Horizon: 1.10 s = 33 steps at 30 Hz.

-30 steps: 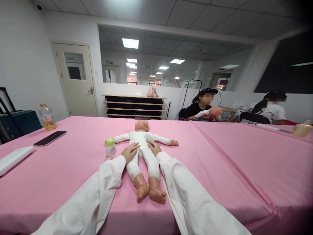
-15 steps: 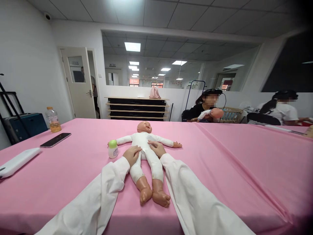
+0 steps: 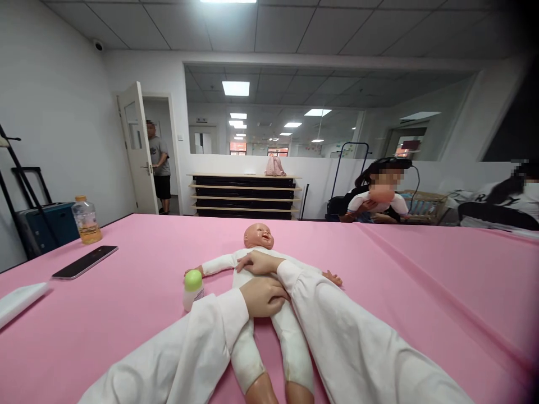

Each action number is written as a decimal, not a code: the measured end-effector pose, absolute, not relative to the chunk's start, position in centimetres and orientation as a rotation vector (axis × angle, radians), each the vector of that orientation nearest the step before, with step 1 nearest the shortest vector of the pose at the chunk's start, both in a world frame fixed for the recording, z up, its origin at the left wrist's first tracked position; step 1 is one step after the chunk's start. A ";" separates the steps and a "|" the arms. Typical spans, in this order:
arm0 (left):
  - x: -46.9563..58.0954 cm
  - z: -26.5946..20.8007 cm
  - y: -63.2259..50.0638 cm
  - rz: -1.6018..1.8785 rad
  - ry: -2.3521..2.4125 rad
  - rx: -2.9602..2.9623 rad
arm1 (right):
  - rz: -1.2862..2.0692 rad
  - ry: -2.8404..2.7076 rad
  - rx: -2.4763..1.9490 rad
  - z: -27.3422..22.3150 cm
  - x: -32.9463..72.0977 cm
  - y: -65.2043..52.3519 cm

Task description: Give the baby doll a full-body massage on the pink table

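A baby doll (image 3: 259, 237) with a white cloth body lies on its back, head away from me and arms spread. My left hand (image 3: 264, 296) rests across its lower belly, palm down, fingers stretched toward the right. Higher up, on the doll's chest, my right hand (image 3: 257, 262) lies flat with its fingers pointing left. Neither hand grips anything. Beside the doll's arm on the left stands a small bottle with a green cap (image 3: 193, 280), close to my left sleeve. My white sleeves partly cover the doll's hips and one of its arms.
Pink cloth (image 3: 147, 314) covers the table. At left are a phone (image 3: 86, 262), a white object (image 3: 21, 303) and a drink bottle (image 3: 87, 221). Across the table a person (image 3: 377, 193) holds another doll. Someone (image 3: 160, 163) stands in the doorway.
My right hand has moved up and left onto the doll's chest. My left hand has slid right across the belly. The door stands wider, showing a person, and the camera view has shifted.
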<state>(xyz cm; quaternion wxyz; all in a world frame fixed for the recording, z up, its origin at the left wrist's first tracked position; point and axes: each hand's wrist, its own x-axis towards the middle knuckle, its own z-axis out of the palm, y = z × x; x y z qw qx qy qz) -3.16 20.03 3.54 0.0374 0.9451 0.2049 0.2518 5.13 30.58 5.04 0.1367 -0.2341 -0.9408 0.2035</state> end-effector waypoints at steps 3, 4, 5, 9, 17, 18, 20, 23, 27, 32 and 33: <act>-3.5 2.8 21.0 0.864 0.741 2.681 | 0.495 -2.734 -0.681 4.6 5.2 32.4; -3.8 2.5 21.2 0.903 0.808 2.605 | 0.467 -2.698 -0.687 4.3 5.6 32.9; -4.2 2.3 21.4 0.949 0.899 2.523 | 0.445 -2.644 -0.703 4.0 6.1 33.3; -6.5 0.9 22.2 1.040 1.192 2.271 | 0.402 -2.386 -0.806 2.6 8.3 33.6; -9.8 -2.1 21.7 1.094 1.280 2.213 | 0.478 -2.126 -0.873 0.3 11.9 29.3; -10.0 -2.3 21.5 1.107 1.279 2.233 | 0.513 -2.104 -0.895 0.1 12.3 28.5; -10.3 -2.4 20.8 1.128 1.284 2.291 | 0.597 -2.076 -0.930 -0.3 12.9 26.8; -10.6 -2.3 19.5 1.173 1.296 2.380 | 0.713 -2.046 -0.976 -0.6 13.4 24.1; -10.5 -1.5 17.2 1.156 1.125 2.511 | 0.716 -2.044 -0.934 -0.4 13.8 20.9; -8.6 1.0 15.0 0.963 0.803 2.505 | 0.701 -2.115 -0.810 1.5 13.6 20.0; -8.1 1.6 15.0 0.953 0.769 2.488 | 0.716 -2.138 -0.790 1.9 13.3 20.4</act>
